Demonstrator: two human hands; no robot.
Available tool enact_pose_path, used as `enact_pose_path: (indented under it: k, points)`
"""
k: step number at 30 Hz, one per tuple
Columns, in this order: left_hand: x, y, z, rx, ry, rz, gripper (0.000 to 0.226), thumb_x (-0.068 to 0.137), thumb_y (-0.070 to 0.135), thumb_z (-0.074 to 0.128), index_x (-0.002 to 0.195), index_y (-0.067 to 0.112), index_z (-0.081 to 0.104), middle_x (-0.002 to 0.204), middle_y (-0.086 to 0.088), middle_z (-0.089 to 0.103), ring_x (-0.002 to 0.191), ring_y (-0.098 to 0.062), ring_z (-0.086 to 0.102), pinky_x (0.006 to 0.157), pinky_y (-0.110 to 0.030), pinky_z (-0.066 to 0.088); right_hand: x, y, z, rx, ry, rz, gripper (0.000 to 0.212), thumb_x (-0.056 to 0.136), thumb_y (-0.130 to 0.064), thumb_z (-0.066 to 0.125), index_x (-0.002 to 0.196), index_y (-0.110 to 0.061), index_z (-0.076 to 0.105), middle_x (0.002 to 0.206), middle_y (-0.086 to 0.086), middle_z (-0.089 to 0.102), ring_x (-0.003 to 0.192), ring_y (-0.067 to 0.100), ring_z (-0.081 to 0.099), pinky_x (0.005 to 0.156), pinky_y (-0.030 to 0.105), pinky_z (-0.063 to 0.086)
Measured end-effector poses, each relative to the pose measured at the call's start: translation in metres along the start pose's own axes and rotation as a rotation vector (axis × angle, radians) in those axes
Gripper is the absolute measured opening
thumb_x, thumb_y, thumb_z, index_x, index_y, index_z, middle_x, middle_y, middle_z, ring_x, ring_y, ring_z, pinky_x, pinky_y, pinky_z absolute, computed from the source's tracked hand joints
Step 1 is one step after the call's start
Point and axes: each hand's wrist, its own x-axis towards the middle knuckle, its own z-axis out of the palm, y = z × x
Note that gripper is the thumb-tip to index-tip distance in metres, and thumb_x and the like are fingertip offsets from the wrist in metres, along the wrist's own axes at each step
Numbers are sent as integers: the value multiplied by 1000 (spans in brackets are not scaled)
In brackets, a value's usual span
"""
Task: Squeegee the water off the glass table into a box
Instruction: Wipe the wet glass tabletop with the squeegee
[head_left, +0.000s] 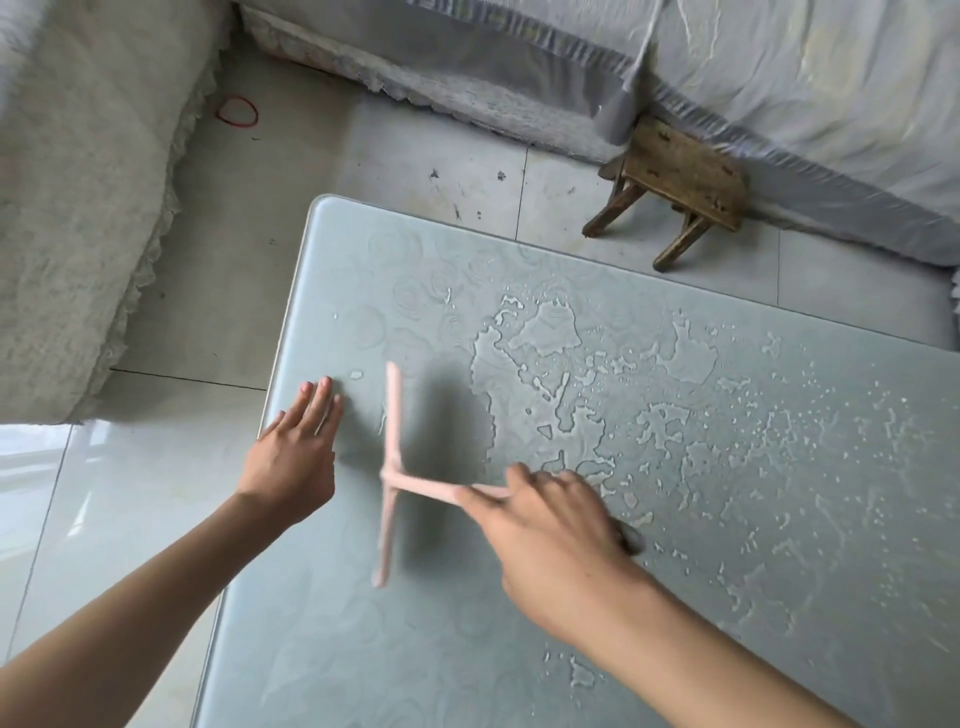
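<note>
One squeegee (390, 467) (blurred) gripped by right hand (550, 540) | left hand (296, 457) flat at table (363, 649) edge | water (540, 332) rightward

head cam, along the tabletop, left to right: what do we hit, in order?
left hand flat on the glass → squeegee → right hand gripping its handle → scattered water drops. The big puddle is left out because it overlaps the right hand.

Pale tiled floor (249, 270), small wooden stool (680, 176), seemingly cloth-draped sofas (78, 182).
</note>
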Motion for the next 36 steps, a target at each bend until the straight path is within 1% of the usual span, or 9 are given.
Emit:
enact_pose_path:
  k: [4, 8, 13, 17, 22, 27, 31, 34, 36]
  points:
    - [1, -6, -3, -66, 17, 14, 67, 82, 2, 47, 147, 10, 33, 159, -3, 17, 147, -24, 17, 105, -42, 38, 35, -22, 7, 13, 44, -40, 48, 88, -7, 44, 134, -21, 41, 111, 15, 50, 97, 33, 56, 81, 40, 37]
    - [3, -9, -3, -62, 26, 14, 65, 87, 5, 40, 150, 18, 26, 160, 4, 12, 147, -16, 13, 105, -33, 38, 29, -4, 10, 48, 19, 27, 49, 89, -12, 47, 133, -31, 41, 107, 11, 52, 95, 31, 60, 69, 33, 30]
    - [2, -15, -17, -353, 111, -52, 61, 91, 4, 37, 148, 23, 32, 158, 9, 21, 141, -15, 30, 97, -32, 43, 0, 1, -7, -64, -21, 68, 44, 90, -16, 44, 132, -30, 41, 104, 9, 54, 92, 27, 63, 64, 32, 31]
    - [-14, -26, -19, -367, 219, -144, 58, 88, -3, 41, 145, 6, 36, 158, -11, 19, 141, -30, 28, 108, -39, 31, 6, -23, -21, -67, 44, -81, 46, 87, -15, 49, 130, -28, 43, 104, 9, 53, 92, 28, 61, 66, 33, 28]
    - [-40, -45, -10, -443, 1, -439, 53, 89, 1, 40, 142, -2, 30, 151, -19, 29, 135, -35, 32, 107, -41, 30, 59, -66, -8, -82, 44, -207, 47, 88, -9, 47, 132, -27, 45, 107, 11, 52, 96, 32, 58, 70, 36, 30]
    - [-58, -50, 2, -409, -204, -503, 47, 89, 6, 36, 136, 6, 41, 139, -15, 45, 124, -32, 46, 100, -38, 39, 68, -40, 15, 65, -54, -75, 49, 93, -15, 44, 136, -39, 40, 108, 10, 52, 101, 34, 58, 74, 35, 40]
    - [-63, -39, 8, -420, -243, -500, 47, 87, 6, 34, 133, 13, 44, 129, -13, 53, 115, -32, 51, 91, -36, 41, 41, 8, 15, 111, -66, 62, 53, 96, -21, 41, 141, -47, 33, 109, 7, 55, 102, 31, 59, 80, 36, 46]
    - [-62, -36, 7, -417, -240, -513, 49, 84, 4, 35, 131, 13, 46, 126, -13, 54, 112, -33, 51, 89, -36, 43, 18, 27, 0, -36, -59, 149, 50, 96, -25, 42, 142, -43, 33, 108, 6, 56, 97, 27, 61, 76, 33, 47]
    - [-61, -38, 5, -414, -247, -520, 50, 83, 4, 37, 131, 14, 46, 126, -13, 55, 112, -33, 52, 89, -35, 44, 5, 17, -11, -203, -30, 106, 48, 95, -25, 43, 140, -38, 33, 110, 6, 55, 96, 25, 63, 73, 31, 45]
